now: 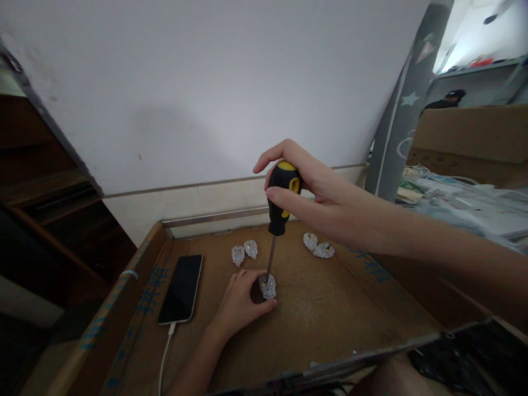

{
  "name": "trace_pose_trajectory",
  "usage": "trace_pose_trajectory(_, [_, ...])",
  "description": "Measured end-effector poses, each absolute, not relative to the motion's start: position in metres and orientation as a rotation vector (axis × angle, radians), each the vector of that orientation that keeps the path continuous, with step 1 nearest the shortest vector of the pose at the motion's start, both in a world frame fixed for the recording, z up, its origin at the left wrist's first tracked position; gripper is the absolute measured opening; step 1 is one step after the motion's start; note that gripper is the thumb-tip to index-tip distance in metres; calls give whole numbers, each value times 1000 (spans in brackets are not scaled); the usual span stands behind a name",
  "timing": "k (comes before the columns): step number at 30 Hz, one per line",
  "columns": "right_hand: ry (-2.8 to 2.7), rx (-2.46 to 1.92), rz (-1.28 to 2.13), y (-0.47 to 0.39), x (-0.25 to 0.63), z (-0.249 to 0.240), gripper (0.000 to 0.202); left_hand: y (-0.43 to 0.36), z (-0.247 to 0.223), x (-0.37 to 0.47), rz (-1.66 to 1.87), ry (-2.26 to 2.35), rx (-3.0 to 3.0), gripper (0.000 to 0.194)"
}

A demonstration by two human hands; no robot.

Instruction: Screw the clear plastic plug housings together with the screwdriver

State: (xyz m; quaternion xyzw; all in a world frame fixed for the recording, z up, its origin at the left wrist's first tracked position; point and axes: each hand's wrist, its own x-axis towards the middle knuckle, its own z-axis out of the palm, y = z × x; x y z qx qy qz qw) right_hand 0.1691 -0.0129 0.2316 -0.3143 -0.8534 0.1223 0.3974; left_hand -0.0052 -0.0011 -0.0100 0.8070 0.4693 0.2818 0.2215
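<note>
My right hand grips a black-and-yellow screwdriver by its handle, the thumb and fingers around it and the index finger raised. The screwdriver's shaft points down, its tip on a clear plastic plug with brass-coloured metal parts. On the cardboard, my left hand pinches that plug between thumb and fingers. Beyond my left hand lie two similar clear plugs, side by side. Another pair of clear plugs lies to the right, below my right forearm.
The work surface is brown cardboard with raised sides. A dark-screened phone with a white cable lies at left. A white wall stands behind, a grey post at right. Beyond it are a cardboard box and a person.
</note>
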Motion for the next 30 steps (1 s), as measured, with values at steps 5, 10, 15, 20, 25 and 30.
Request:
trace_pose_trajectory(5, [-2201, -735, 227, -15, 168, 233, 22, -1, -10, -5, 786, 1286, 2239, 54])
trace_pose_trajectory(10, [-2081, -772, 37, -12, 160, 223, 21, 0, -9, -5, 781, 1277, 2251, 57])
trace_pose_trajectory(15, [-2094, -750, 277, -3, 161, 224, 19, 0, -10, -6, 768, 1268, 2257, 57])
trace_pose_trajectory(20, [-2250, -717, 619, -7, 163, 236, 23, -3, -7, -5, 778, 1265, 2257, 47])
trace_pose_trajectory(25, [-2215, -704, 267, -14, 158, 238, 23, -3, -5, -3, 780, 1279, 2248, 40])
trace_pose_trajectory(30, [-2135, -604, 548, -8, 150, 232, 16, -2, -7, -3, 781, 1293, 2249, 40])
